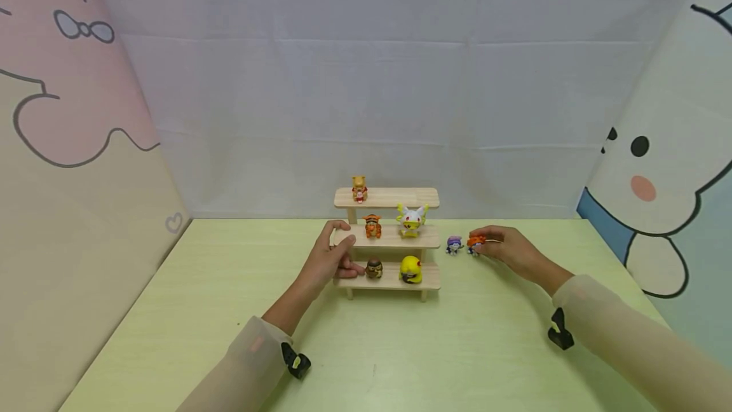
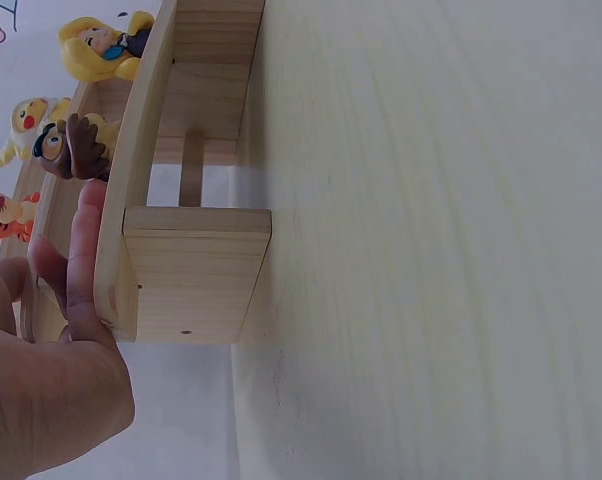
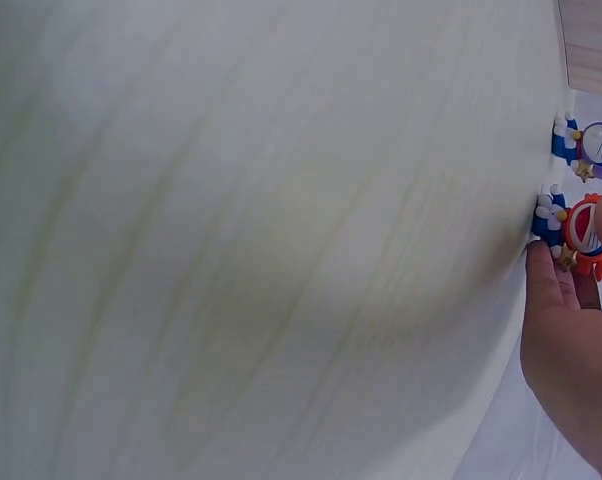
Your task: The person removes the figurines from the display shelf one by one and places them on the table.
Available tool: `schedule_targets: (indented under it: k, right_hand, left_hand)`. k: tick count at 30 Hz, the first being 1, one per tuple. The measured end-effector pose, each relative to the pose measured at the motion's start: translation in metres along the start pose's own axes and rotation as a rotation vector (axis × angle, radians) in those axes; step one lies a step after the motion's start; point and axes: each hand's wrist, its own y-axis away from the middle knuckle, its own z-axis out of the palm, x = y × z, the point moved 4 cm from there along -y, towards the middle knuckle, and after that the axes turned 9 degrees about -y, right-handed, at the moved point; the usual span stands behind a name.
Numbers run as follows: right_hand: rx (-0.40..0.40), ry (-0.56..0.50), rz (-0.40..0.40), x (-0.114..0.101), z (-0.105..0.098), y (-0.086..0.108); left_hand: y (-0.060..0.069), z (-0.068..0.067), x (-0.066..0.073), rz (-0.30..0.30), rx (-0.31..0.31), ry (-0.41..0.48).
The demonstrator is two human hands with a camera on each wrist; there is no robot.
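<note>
A three-tier wooden display shelf [image 1: 389, 280] stands on the table. My left hand [image 1: 326, 262] grips its left end: thumb and forefinger are at the middle tier, and lower fingers lie on the bottom tier beside a brown owl figurine [image 2: 76, 148]. To the right of the shelf, my right hand [image 1: 511, 252] pinches a small blue-and-white Doraemon figurine with an orange crab-like hood [image 1: 475, 245]. That figurine is upright at the table surface. Close by on its left stands a similar figurine with a purple hood [image 1: 454, 245].
On the top tier sits a Winnie-the-Pooh figurine [image 1: 359, 189]. A Tiger figurine in orange [image 1: 372, 226] and a white-and-yellow figurine [image 1: 411, 220] share the middle tier. A yellow-haired figurine [image 1: 410, 269] is on the bottom tier. Behind the table hangs a white cloth [image 1: 377, 94].
</note>
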Motion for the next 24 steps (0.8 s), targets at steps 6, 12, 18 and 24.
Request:
schedule_targets:
  k: [6,12,18,24]
  right_hand:
    - [0.010,0.028,0.004,0.001,0.000,0.000]
    - [0.002,0.030,-0.006,-0.001,-0.002,0.002]
    - [-0.004,0.053,-0.030,-0.005,-0.006,0.005]
    - [-0.011,0.095,-0.053,-0.013,-0.015,0.005]
  left_hand:
    - [0.001,0.001,0.001,0.003,-0.005,-0.004]
    - [0.000,0.001,0.000,0.007,-0.002,-0.005]
    - [-0.001,0.000,-0.001,0.006,0.002,-0.008]
    - [-0.001,-0.001,-0.002,0.010,0.005,-0.019]
